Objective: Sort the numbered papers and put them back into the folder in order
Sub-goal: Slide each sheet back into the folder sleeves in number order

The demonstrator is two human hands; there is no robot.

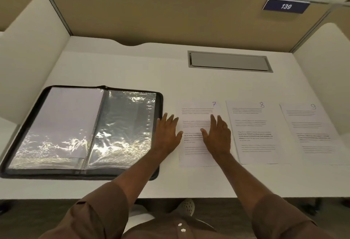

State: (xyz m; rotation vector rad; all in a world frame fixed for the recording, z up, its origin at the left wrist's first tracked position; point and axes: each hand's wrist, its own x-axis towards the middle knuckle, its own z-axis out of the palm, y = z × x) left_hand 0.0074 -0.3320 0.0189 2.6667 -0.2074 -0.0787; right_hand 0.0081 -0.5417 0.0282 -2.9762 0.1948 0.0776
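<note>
White desk (132,64); both grips released: left hand (167,131) beside folder (160,106) edge, right hand (217,134) flat on paper 7 (197,117).

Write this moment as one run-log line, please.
left hand flat beside paper 7 | right hand flat on paper 7 | papers 8, 9 on desk | folder open

**Folder open, three sheets lined up**

We've got the black zip folder (160,102) lying open flat toward the desk's left edge, a white sheet in its left clear sleeve, the right sleeve shiny. To its right, running toward the right edge, sit paper 7 (195,110), paper 8 (253,134) and paper 9 (312,130), face up, numbers handwritten top right, edges slightly overlapping.
</note>
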